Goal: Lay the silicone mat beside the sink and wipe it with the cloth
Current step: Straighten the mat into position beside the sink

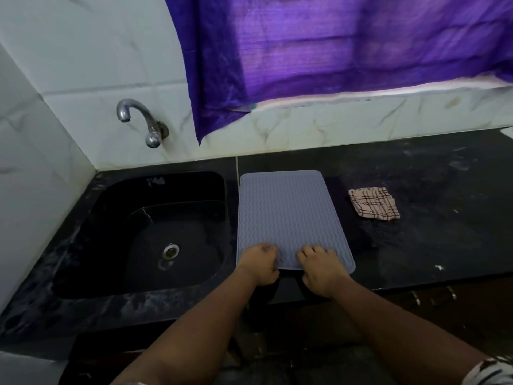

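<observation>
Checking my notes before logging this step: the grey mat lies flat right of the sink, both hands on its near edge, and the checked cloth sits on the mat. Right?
Not quite. The head view shows the checked cloth on the bare counter, right of the mat and apart from it. The rest holds: mat flat right of the sink, left hand and right hand on its near edge.

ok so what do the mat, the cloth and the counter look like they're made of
Mat: looks like matte grey silicone or rubber, with moulded wavy ridges and rounded corners.
Cloth: woven fabric, pale with dark checks, folded and slightly rumpled.
Counter: probably polished black stone, glossy under pale smears.
</observation>
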A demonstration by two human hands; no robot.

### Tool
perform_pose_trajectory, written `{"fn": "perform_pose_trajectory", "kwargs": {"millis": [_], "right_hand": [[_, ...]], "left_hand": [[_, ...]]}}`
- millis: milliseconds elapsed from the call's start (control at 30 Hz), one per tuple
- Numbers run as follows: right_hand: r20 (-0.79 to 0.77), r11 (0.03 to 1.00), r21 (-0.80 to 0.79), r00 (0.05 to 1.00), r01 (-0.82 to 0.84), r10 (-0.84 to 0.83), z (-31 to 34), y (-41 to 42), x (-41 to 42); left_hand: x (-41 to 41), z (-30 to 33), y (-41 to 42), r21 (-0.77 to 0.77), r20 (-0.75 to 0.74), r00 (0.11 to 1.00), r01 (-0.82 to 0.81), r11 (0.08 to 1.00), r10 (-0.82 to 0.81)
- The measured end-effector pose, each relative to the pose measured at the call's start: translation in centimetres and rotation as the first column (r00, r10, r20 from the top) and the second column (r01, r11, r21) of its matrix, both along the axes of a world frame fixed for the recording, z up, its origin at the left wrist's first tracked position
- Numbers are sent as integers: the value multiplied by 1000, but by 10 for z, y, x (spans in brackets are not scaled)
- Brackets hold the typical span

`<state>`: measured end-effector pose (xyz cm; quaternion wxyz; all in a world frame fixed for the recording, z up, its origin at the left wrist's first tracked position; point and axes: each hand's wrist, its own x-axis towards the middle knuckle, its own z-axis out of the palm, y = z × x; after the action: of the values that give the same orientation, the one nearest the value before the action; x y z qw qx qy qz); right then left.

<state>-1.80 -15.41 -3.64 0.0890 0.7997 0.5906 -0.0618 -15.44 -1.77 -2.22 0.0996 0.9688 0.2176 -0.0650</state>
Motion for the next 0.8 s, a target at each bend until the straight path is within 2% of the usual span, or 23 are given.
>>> {"fn": "perform_pose_trajectory", "kwargs": {"millis": [133,233,333,500,567,633,667,733,800], "right_hand": [[50,988,73,989,137,-140,15,6,6],[41,980,36,979,198,-199,19,-2,20],[-100,926,35,923,375,-371,13,-7,25],[-148,918,-32,906,396,-396,25,-3,26],[-240,890,80,875,449,-421,32,0,34],[-313,846,205,852,492,-419,41,7,43],[-308,852,216,861,477,-404,47,12,49],[-289,894,99,872,437,-395,63,29,62],[-239,924,-218,901,313,-362,79,50,78]], "left_hand": [[9,12,20,-14,-1,999,40,999,-40],[10,18,22,-70,171,985,26,997,-14],[9,20,23,-135,292,956,33,990,8],[20,36,25,-157,225,972,100,982,-63],[26,44,29,-145,135,989,79,986,-60],[34,51,33,-88,-72,997,29,996,-35],[39,55,35,-50,-189,982,10,999,-20],[49,65,41,-26,-367,930,4,1000,-13],[61,78,49,-17,-492,870,18,1000,-24]]}}
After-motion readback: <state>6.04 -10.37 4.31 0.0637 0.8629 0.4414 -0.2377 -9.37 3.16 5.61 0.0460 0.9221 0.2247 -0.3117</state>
